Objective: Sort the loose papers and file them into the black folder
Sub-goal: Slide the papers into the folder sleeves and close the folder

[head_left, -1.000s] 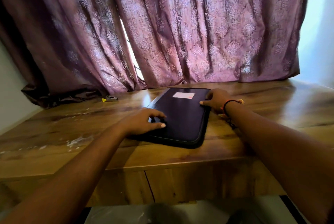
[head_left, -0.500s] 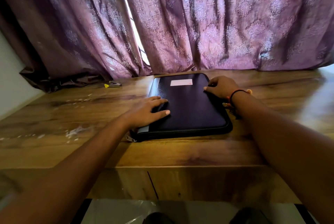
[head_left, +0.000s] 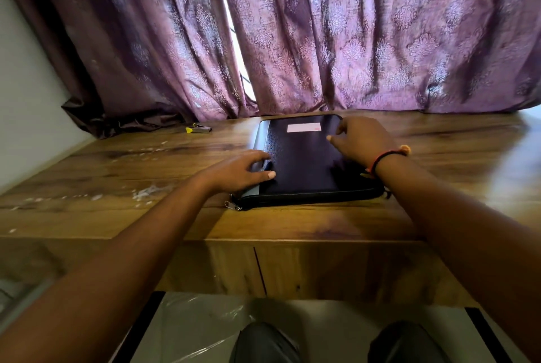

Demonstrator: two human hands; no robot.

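A black zipped folder (head_left: 304, 163) with a pale label (head_left: 303, 128) lies flat and closed on the wooden table (head_left: 117, 187), square to the table's front edge. My left hand (head_left: 237, 171) rests on its near left corner with fingers spread. My right hand (head_left: 361, 138) rests over the folder's right side, fingers loosely curled, with a red and black band on the wrist. Metal zip pulls (head_left: 232, 206) stick out at the near left corner. No loose papers show.
Purple patterned curtains (head_left: 322, 40) hang right behind the folder. A small yellow and grey clip (head_left: 199, 129) lies at the back left. White specks are scattered over the table's left side. My knees show below the table's front edge.
The folder has turned from slanted to square with the table's edge. Both hands stayed on it, the right one shifting toward its far right side.
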